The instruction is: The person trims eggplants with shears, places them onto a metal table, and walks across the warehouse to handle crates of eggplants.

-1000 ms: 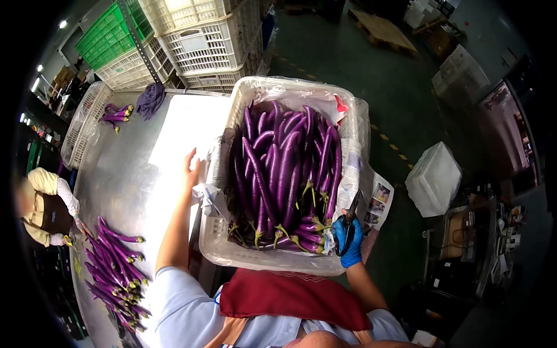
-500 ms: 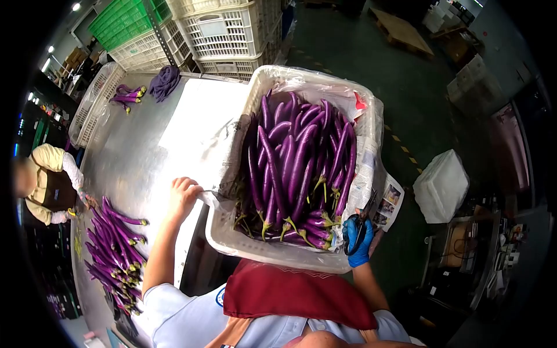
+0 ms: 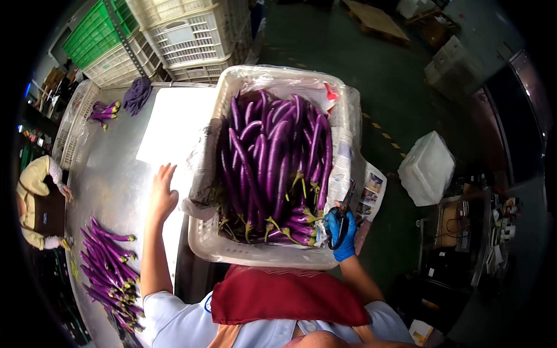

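Observation:
A white plastic crate (image 3: 261, 253), lined with newspaper (image 3: 203, 165) and clear film, holds many long purple eggplants (image 3: 270, 159). They lie with most stems toward me. My left hand (image 3: 164, 194) is over the bright table edge, left of the crate, bare and empty with its fingers apart. Beside it, the newspaper folds out over the crate's left rim. My right hand (image 3: 343, 235), in a blue glove, grips black-handled scissors (image 3: 341, 223) at the crate's near right corner. The blades point up and away from me, beside the newspaper.
On the metal table (image 3: 110, 185) lie a pile of eggplants (image 3: 110, 269), a smaller bunch (image 3: 104, 113) and a purple cloth (image 3: 137, 95). A co-worker (image 3: 40, 197) stands across the table. Stacked crates (image 3: 185, 37) rise behind; a wrapped white block (image 3: 428, 168) is at right.
My left hand has come away from the newspaper corner, and its fingers have straightened. The newspaper flap hangs further out over the left rim. The whole view has shifted; my right hand still holds the scissors.

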`<state>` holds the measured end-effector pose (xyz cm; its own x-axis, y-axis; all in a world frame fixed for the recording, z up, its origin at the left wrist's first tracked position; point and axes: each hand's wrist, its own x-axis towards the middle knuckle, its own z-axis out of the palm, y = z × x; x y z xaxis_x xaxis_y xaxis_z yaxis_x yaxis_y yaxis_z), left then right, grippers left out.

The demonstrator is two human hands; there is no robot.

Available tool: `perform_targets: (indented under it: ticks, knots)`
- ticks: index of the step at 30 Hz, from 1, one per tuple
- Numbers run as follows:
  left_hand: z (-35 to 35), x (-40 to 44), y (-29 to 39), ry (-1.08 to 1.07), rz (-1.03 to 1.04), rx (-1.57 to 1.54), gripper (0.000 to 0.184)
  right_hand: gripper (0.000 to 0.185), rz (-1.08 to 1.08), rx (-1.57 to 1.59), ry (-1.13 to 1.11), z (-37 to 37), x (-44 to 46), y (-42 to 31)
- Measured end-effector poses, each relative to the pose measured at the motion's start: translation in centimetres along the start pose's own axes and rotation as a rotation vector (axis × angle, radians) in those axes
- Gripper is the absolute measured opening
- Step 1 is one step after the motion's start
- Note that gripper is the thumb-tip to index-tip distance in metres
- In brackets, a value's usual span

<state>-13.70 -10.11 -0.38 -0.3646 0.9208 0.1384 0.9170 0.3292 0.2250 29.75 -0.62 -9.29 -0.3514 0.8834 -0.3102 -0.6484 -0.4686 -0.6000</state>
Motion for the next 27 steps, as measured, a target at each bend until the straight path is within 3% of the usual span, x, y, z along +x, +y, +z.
perform_targets:
  ticks: [1, 2, 3, 5, 7, 8, 9, 11, 12, 13, 16, 18, 20, 21, 24, 25, 27]
  knots:
    - [-2.3, 1.3, 4.6, 0.123, 0.075, -0.103, 0.055, 0.043, 0.044, 0.137, -0.005, 0.3, 0.0, -0.2]
    - [-2.2, 2.2, 7.6, 0.093, 0.028, -0.477, 0.052, 0.043, 0.072, 0.213, -0.005, 0.5, 0.0, -0.4]
    - [-1.3, 2.8, 10.3, -0.094, 0.011, -0.830, 0.046, 0.043, 0.085, 0.231, 0.004, 0.7, 0.0, -0.5]
    - [2.8, 3.5, 16.1, -0.748, -0.098, -1.341, 0.034, 0.045, 0.135, 0.160, 0.091, 0.9, 0.1, -0.7]
    - [10.2, 3.1, 21.6, -1.161, -0.364, -1.449, 0.029, 0.045, 0.096, 0.149, 0.183, 0.8, 0.3, -0.1]
    - [14.0, 2.6, 23.7, -1.164, -0.419, -1.359, 0.032, 0.044, 0.087, 0.106, 0.197, 1.0, 0.3, -0.2]
    - [19.9, 1.9, 24.7, -1.072, -0.207, -1.131, 0.036, 0.043, 0.069, 0.032, 0.200, 1.1, 0.2, -0.3]
    - [25.8, 0.5, 27.4, -0.891, -0.224, -1.061, 0.043, 0.040, 0.076, -0.028, 0.210, 1.7, -0.2, -0.7]
    - [26.6, 0.2, 28.9, -0.804, -0.440, -1.215, 0.046, 0.039, 0.128, 0.025, 0.217, 2.2, -0.3, -1.1]
    - [25.9, 0.4, 29.8, -0.797, -0.518, -1.174, 0.052, 0.039, 0.129, 0.091, 0.174, 1.6, -0.1, -1.0]
    - [22.4, 0.9, 31.4, -0.744, -0.516, -1.034, 0.053, 0.039, 0.100, 0.065, 0.170, 1.2, -0.1, -0.8]
    - [24.3, 0.9, 29.7, -0.743, -0.402, -1.001, 0.054, 0.037, 0.046, -0.024, 0.073, 0.1, 0.1, -0.5]
    - [25.0, 0.2, 28.5, -0.615, -0.390, -1.155, 0.056, 0.033, 0.016, 0.068, 0.109, -0.3, 0.1, 0.1]
    - [24.2, 0.0, 28.0, -0.581, -0.344, -1.316, 0.054, 0.036, 0.103, 0.275, 0.035, 1.3, -0.1, -1.3]
    - [26.0, 0.2, 26.1, -0.455, -0.350, -1.657, 0.041, 0.040, 0.106, 0.158, 0.118, 2.3, -0.3, -1.7]
    - [23.3, 1.2, 25.9, -0.455, -0.309, -1.709, 0.036, 0.040, -0.005, -0.136, 0.116, 1.3, -0.1, -0.6]
    - [19.2, 4.2, 25.1, -0.460, -0.275, -1.824, 0.026, 0.039, -0.005, -0.050, 0.069, 0.3, 0.1, -0.2]
